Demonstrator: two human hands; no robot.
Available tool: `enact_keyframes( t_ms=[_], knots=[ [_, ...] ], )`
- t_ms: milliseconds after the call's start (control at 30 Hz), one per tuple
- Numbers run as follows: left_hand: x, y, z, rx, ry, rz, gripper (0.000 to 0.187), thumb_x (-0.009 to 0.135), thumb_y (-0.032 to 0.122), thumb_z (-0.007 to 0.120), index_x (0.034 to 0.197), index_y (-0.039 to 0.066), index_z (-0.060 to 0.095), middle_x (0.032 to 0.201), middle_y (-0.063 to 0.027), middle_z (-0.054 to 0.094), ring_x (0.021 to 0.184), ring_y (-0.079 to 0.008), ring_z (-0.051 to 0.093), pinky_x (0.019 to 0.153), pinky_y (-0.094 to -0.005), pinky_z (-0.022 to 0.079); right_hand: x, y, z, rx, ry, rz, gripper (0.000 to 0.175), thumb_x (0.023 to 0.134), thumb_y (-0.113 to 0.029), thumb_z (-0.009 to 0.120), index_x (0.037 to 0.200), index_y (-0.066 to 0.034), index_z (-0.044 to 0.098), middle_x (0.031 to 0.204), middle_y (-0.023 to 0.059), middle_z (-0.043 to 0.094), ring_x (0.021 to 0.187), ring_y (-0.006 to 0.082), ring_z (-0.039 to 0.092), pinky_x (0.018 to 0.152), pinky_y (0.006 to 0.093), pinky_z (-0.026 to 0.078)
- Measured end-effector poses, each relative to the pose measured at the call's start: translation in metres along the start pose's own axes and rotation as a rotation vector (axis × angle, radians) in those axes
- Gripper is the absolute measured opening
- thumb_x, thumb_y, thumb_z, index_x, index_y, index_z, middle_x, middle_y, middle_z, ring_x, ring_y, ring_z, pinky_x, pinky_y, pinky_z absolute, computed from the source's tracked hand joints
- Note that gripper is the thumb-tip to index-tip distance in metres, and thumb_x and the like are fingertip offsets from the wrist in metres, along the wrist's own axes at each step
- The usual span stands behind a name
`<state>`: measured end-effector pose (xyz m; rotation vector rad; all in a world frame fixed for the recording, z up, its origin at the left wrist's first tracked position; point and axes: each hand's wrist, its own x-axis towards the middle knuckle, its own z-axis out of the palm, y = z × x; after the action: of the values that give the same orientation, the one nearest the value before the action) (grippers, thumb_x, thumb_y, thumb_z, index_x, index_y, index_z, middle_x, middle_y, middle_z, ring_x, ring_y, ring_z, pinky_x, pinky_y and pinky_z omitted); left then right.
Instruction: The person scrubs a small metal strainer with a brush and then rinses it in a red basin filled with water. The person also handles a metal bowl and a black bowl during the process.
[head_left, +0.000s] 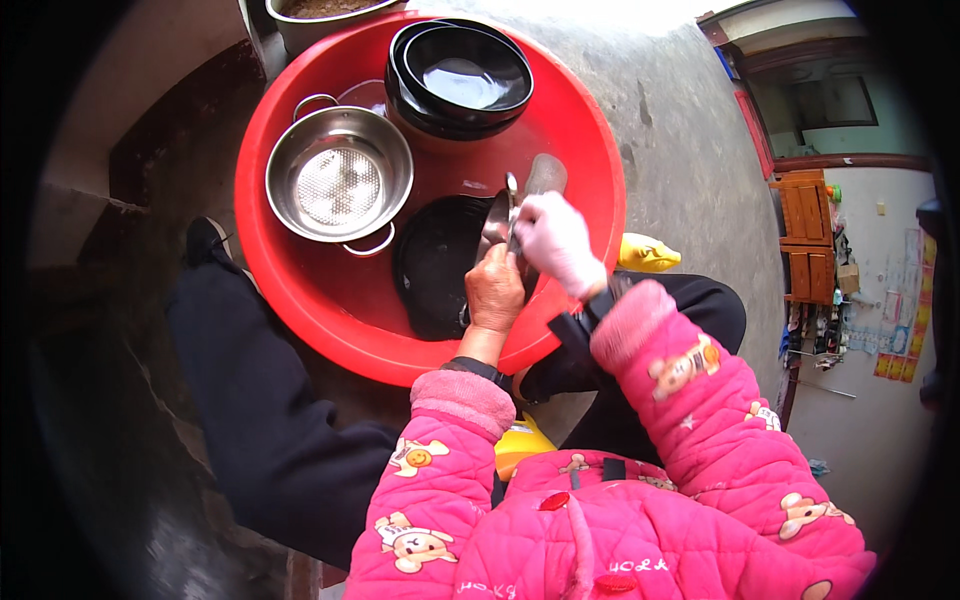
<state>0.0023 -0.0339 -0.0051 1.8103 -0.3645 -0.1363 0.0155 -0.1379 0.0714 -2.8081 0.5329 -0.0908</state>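
Observation:
My bare left hand (495, 289) grips the edge of a tilted stainless-steel vessel (495, 225), seen nearly side-on in a red plastic tub (259, 217). My right hand (553, 244), pale and slightly blurred, is curled against the vessel's right side. Whether its fingers hold anything is hidden. Just beyond it, a grey oblong thing (546, 176) rests in the tub. Left of my left hand, a round black vessel (435, 262) lies low in the tub. A two-handled steel pot (340, 176) sits at the tub's left, beside a stack of black bowls (469, 75).
Another pot (322, 24) with brown contents stands beyond the tub's far rim. My dark-trousered legs (255, 405) flank the tub on the concrete floor (660, 150). A yellow object (646, 253) pokes out at its right. Wooden cabinets (806, 236) stand farther right.

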Motion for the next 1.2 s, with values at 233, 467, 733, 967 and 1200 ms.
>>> enact_keyframes(
  t_ms=[233,467,733,967,1200],
  knots=[
    [-0.005,0.007,0.01,0.008,0.022,0.014,0.007,0.087,0.009,0.056,0.084,0.003,0.056,0.074,-0.0201,0.061,0.068,-0.0411,0.061,0.061,-0.0491,0.048,0.0,0.009,-0.006,-0.006,-0.047,0.057,0.01,0.078,-0.019,0.066,0.078,-0.0086,0.066,0.083,0.0144,0.062,0.082,0.0356,0.062,0.073,0.0416,0.052],
    [-0.007,0.011,0.016,0.046,0.044,0.033,0.006,0.086,0.008,0.057,0.085,0.004,0.054,0.07,-0.019,0.06,0.065,-0.0403,0.06,0.058,-0.0492,0.047,0.008,0.027,-0.003,0.284,-0.269,0.32,0.013,0.076,-0.016,0.066,0.078,-0.0037,0.064,0.075,0.0174,0.064,0.078,0.0344,0.064,0.071,0.0382,0.05],
    [-0.005,0.0,0.007,0.117,-0.038,0.18,0.01,0.088,0.008,0.057,0.082,0.003,0.051,0.068,-0.0184,0.055,0.059,-0.0384,0.058,0.053,-0.0463,0.047,0.016,0.028,0.007,0.144,-0.133,0.157,0.011,0.076,-0.015,0.062,0.079,-0.0057,0.066,0.077,0.0175,0.066,0.077,0.0362,0.065,0.071,0.0433,0.052],
    [-0.009,-0.003,0.007,0.167,-0.047,0.239,0.01,0.087,0.006,0.058,0.081,0.004,0.05,0.06,-0.0161,0.054,0.054,-0.0367,0.057,0.05,-0.045,0.047,0.028,0.034,0.007,0.144,-0.237,0.192,0.013,0.079,-0.017,0.059,0.08,-0.0064,0.067,0.078,0.0178,0.066,0.079,0.037,0.064,0.071,0.0432,0.051],
    [-0.011,-0.005,0.007,0.173,-0.03,0.233,0.012,0.086,0.007,0.06,0.08,0.004,0.05,0.059,-0.0171,0.053,0.053,-0.0366,0.057,0.049,-0.0453,0.047,0.023,0.034,0.002,0.161,-0.341,0.215,0.014,0.078,-0.019,0.061,0.08,-0.0063,0.067,0.079,0.0187,0.066,0.079,0.0372,0.064,0.071,0.0433,0.05]
  ],
)
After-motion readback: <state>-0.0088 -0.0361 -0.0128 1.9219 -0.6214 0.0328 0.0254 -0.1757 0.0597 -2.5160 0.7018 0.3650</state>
